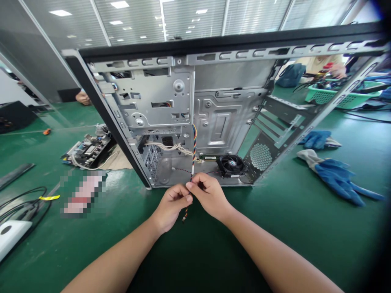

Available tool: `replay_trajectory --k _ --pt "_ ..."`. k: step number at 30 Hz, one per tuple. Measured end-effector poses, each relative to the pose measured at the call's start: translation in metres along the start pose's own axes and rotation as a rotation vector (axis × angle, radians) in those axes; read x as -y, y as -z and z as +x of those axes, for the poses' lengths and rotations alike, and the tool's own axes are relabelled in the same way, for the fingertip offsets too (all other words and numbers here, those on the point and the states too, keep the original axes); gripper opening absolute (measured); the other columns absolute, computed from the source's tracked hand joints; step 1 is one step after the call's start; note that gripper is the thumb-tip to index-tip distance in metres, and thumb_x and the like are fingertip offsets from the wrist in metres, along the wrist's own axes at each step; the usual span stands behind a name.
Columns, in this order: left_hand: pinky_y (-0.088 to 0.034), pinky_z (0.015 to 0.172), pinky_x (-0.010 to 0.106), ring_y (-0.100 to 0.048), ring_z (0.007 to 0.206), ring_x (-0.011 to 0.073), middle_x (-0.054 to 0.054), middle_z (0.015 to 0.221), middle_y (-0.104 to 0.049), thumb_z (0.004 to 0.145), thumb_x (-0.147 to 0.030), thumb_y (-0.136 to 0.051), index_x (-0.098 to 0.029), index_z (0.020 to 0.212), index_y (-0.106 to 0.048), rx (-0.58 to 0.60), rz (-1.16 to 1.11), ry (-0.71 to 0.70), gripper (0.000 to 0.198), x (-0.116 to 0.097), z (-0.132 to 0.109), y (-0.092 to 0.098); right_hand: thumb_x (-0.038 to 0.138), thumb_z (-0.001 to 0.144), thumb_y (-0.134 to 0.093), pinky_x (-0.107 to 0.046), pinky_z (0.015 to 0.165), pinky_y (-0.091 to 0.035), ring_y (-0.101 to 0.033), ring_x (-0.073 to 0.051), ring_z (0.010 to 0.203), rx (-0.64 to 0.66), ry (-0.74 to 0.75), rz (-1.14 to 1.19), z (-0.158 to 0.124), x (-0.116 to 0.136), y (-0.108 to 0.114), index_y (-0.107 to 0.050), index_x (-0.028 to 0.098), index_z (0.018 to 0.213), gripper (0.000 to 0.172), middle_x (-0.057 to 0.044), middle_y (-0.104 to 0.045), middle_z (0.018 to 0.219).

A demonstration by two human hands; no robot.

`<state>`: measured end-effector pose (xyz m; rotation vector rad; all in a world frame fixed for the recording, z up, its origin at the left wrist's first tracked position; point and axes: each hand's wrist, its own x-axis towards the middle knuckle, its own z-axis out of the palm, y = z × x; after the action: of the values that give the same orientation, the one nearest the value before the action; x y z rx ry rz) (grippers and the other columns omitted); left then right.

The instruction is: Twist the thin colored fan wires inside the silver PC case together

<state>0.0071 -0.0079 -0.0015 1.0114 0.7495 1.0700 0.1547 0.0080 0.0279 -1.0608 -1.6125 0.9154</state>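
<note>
A twisted multicoloured cable (194, 142) hangs down out of the open computer case (159, 91). In front of the case's lower edge, my left hand (174, 205) and my right hand (207, 193) meet on this cable, both with fingers pinched. The cable's loose end (185, 215) pokes out below my fingers. What lies exactly between the fingertips is hidden. Behind my hands, on the case floor, sit a black fan (232, 165) and a green memory module (209, 158). A bundle of white wires (171, 146) runs across the inside of the case.
Blue gloves (339, 175) lie at right, and a green basket (345, 95) of parts stands behind them. At left are a circuit board (88, 148), black cables (27, 203) and a white box (14, 236). Another person's hand (83, 97) shows behind the case.
</note>
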Motion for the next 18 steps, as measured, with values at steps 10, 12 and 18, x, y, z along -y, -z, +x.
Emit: replay_trajectory --k 10,12,18 --pt "-0.033 0.063 0.023 -0.047 0.064 0.0103 -0.001 0.065 -0.057 0.072 -0.030 -0.077 -0.014 0.070 -0.059 0.018 -0.061 0.065 0.025 -0.0002 -0.0005 0.0002 0.027 0.085 -0.055 -0.023 0.051 -0.040 -0.048 -0.010 0.054 0.129 -0.049 0.157 0.0019 -0.0002 0.0019 -0.046 0.020 0.066 0.022 0.004 -0.048 0.059" --pt "-0.033 0.062 0.023 -0.047 0.063 0.0098 -0.001 0.065 -0.057 0.071 -0.030 -0.078 -0.013 0.070 -0.059 0.034 -0.084 0.075 0.025 -0.0006 -0.0007 0.0000 0.030 0.085 -0.055 -0.024 0.049 -0.042 -0.051 -0.011 0.051 0.176 -0.088 0.249 0.0017 -0.0009 0.0019 -0.046 0.020 0.068 0.022 0.005 -0.049 0.058" --pt "-0.033 0.060 0.022 -0.046 0.061 0.0091 -0.001 0.064 -0.056 0.072 -0.028 -0.077 -0.013 0.070 -0.059 0.039 -0.103 0.072 0.024 0.0005 0.0004 -0.0002 0.036 0.085 -0.058 -0.025 0.048 -0.046 -0.055 -0.012 0.049 0.211 -0.121 0.367 0.0017 -0.0018 0.0010 -0.046 0.020 0.070 0.025 0.006 -0.051 0.057"
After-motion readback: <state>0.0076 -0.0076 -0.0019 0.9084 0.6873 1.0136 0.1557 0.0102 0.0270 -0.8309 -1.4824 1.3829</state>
